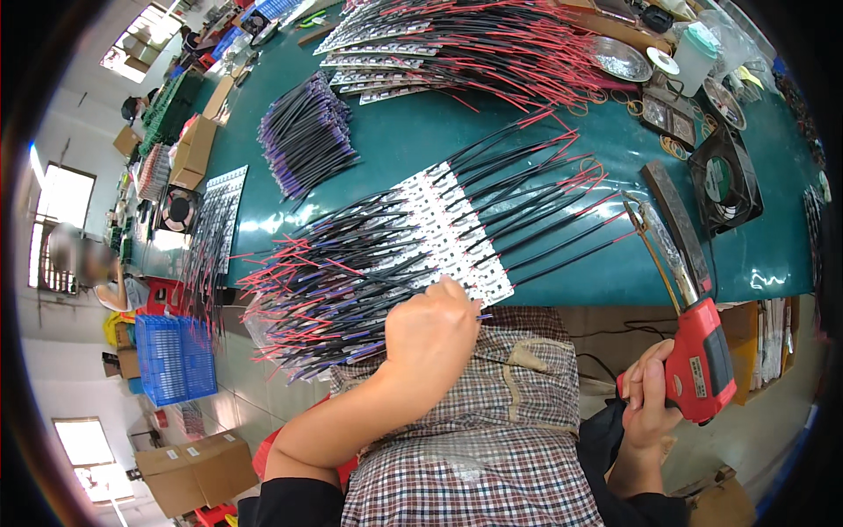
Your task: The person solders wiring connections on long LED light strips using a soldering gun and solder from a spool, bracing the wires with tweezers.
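A green desk point(562, 149) is covered with four spreads of wired strips. One row of white LED strips point(457, 233), with red and black leads, is laid at the near edge. Two black fans point(724, 180) are counted, and one blue crate point(176, 356) beside brown cartons point(189, 465). A red soldering gun point(698, 360) is grasped by the right hand point(650, 400). The left hand point(430, 329) is clenched on a strip's end.
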